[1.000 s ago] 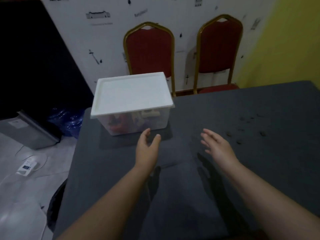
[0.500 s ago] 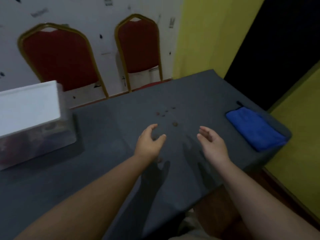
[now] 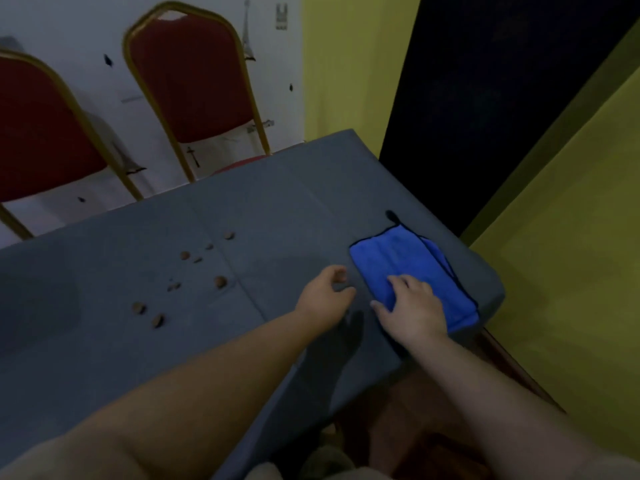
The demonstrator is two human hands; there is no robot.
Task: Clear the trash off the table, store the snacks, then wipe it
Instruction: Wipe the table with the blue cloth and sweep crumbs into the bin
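A folded blue cloth (image 3: 412,268) lies near the right end of the grey table (image 3: 277,216). My right hand (image 3: 412,306) rests on the cloth's near left edge, fingers spread on the fabric and thumb at its side. Just left of the cloth, my left hand (image 3: 325,296) hovers with loosely curled fingers and holds nothing. Several small brown crumbs (image 3: 220,281) are scattered on the table left of my hands. The snack box is out of view.
Two red chairs with gold frames (image 3: 194,74) stand against the white wall behind the table. The table's right edge (image 3: 485,271) runs close beside the cloth, with a yellow wall and dark opening beyond it.
The view has swung right, so the white-lidded box left the frame. Both hands moved right to the blue cloth, and my right hand now lies on it.
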